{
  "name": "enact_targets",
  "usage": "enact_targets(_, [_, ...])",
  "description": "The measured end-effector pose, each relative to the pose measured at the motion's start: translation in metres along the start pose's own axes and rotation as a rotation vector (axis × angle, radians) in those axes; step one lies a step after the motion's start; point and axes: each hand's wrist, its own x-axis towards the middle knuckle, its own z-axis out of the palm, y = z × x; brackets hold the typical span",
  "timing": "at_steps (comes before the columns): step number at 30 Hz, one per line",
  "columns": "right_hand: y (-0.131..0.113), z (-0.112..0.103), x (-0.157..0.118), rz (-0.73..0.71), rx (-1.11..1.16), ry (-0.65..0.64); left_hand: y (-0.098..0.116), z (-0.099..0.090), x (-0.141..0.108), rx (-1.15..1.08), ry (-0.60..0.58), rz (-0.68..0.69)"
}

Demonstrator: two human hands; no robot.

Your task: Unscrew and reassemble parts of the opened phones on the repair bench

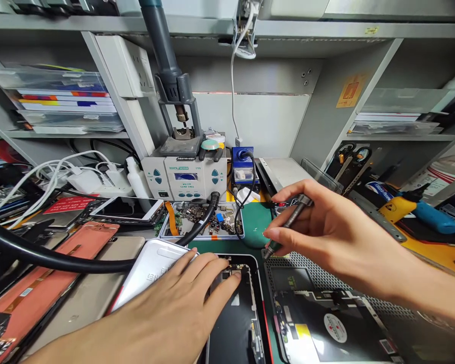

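Seeing grey shelving (212, 24) across the back, above a green-matted counter (212, 246) crowded with electronics. Spotting a rework station (185, 169) behind the work area, plus a thick black hose (79, 265) running in from the left. Finding the black opened device (235, 323) front centre on the counter, just left of a second opened panel (318, 308). Also logging a silver-white cover (155, 258) to the device's left and a parts tray (200, 233) farther back. Laying the left hand (189, 298) over the device's upper left part, overlapping the cover; having fingers spread and loosely bent, clasping nothing visible, though not being able to tell how firmly pressing. Holding the right hand (311, 232) raised, with thumb and fingers closed around a slim dark driver (292, 218); aiming the tip down and leftward, just beside the device's top right corner, not being able to tell touching from hovering. Judging risks: possibly slipping and scratching or shorting exposed circuitry, from tilting the driver too far; possibly jabbing the left thumb, from working so near; possibly shifting the device, from bracing too lightly; possibly dragging the cover, from snagging the hose; possibly scattering tiny components (193, 218), from knocking the tray.
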Motion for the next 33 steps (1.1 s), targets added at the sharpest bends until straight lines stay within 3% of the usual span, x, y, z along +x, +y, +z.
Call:
enact_targets(4, [-0.002, -0.007, -0.01, 0.256, 0.363, 0.044, 0.016, -0.013, 0.021, -0.224, -0.024, -0.141])
enact_targets(10, [-0.001, -0.006, -0.038, 0.235, 0.54, 0.066, 0.052, -0.02, 0.03, -0.676, 0.258, -0.584])
enact_targets(15, [-0.008, -0.002, -0.057, 0.178, 0.609, 0.119, 0.081, -0.022, 0.031, -0.82, 0.287, -0.681])
enact_targets(19, [-0.019, -0.001, -0.068, 0.182, 0.652, 0.115, 0.095, -0.026, 0.026, -0.734, 0.384, -0.647])
enact_targets(26, [-0.023, 0.001, -0.09, 0.135, 0.654, 0.125, 0.105, -0.026, 0.01, -0.485, 0.601, -0.367])
enact_targets(33, [-0.031, 0.002, -0.104, 0.083, 0.673, 0.179, 0.113, -0.03, 0.003, -0.436, 0.594, -0.298])
